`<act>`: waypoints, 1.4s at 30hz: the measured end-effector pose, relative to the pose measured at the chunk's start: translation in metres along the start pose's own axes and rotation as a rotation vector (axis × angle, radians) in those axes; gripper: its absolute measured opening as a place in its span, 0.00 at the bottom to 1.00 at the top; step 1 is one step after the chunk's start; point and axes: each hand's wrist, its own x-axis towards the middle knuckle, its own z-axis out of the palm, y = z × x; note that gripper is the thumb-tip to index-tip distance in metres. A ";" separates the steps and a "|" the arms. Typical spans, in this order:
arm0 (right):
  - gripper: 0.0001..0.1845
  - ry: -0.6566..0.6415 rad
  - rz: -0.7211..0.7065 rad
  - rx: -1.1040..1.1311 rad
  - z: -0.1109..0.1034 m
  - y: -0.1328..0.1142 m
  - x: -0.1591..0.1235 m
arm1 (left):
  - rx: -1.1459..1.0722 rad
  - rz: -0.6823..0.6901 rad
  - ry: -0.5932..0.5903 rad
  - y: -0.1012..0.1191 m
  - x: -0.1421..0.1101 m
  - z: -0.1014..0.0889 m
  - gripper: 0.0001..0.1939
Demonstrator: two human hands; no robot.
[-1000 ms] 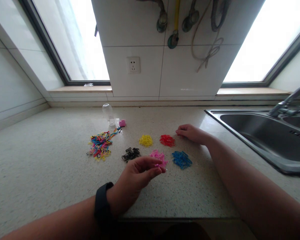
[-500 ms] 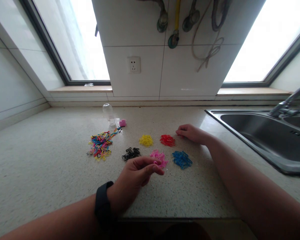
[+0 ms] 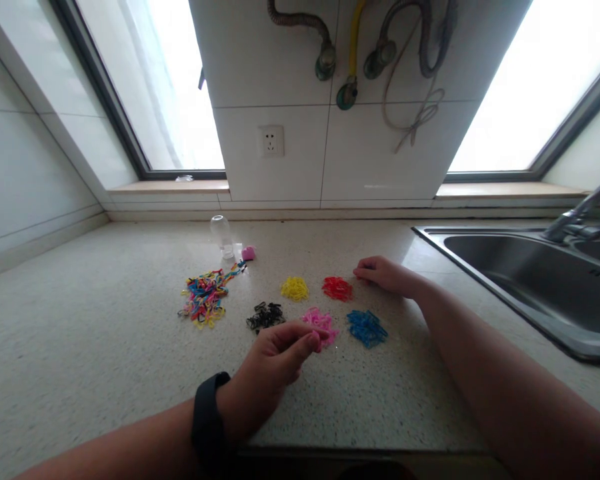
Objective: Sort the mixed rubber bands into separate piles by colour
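My left hand [image 3: 275,363], with a dark band on its wrist, pinches a pink rubber band [image 3: 317,341] at the near edge of the pink pile [image 3: 324,323]. Beside its knuckles lies a pile of black bands [image 3: 266,315], partly covered by the hand. My right hand [image 3: 384,273] rests on the counter just right of the red pile [image 3: 337,288]. Its fingers are bunched together, and what they hold, if anything, is hidden. A blue pile [image 3: 367,328] and a yellow pile [image 3: 295,288] lie close by. Mixed-colour bands [image 3: 205,295] form a heap further left.
Behind the mixed heap a clear plastic bottle [image 3: 221,235] stands upside down, beside a pink cap [image 3: 249,253]. A steel sink [image 3: 510,280] with a faucet [image 3: 575,220] is set into the counter [image 3: 105,333] at right. A socket [image 3: 272,141] and pipes are on the wall.
My left thumb and fingertips have closed together over the pink pile. The right hand stays put beside the red pile. The whole view has shifted slightly downward in the picture.
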 end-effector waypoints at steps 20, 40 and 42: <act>0.21 0.013 -0.006 -0.029 0.000 -0.004 -0.002 | -0.060 0.011 0.012 -0.002 0.000 -0.001 0.15; 0.18 0.023 -0.005 -0.019 0.000 -0.012 -0.005 | -0.039 -0.016 0.067 0.001 0.004 0.000 0.20; 0.18 0.023 -0.013 -0.020 -0.001 -0.010 -0.004 | -0.046 -0.016 0.069 0.001 0.004 0.000 0.20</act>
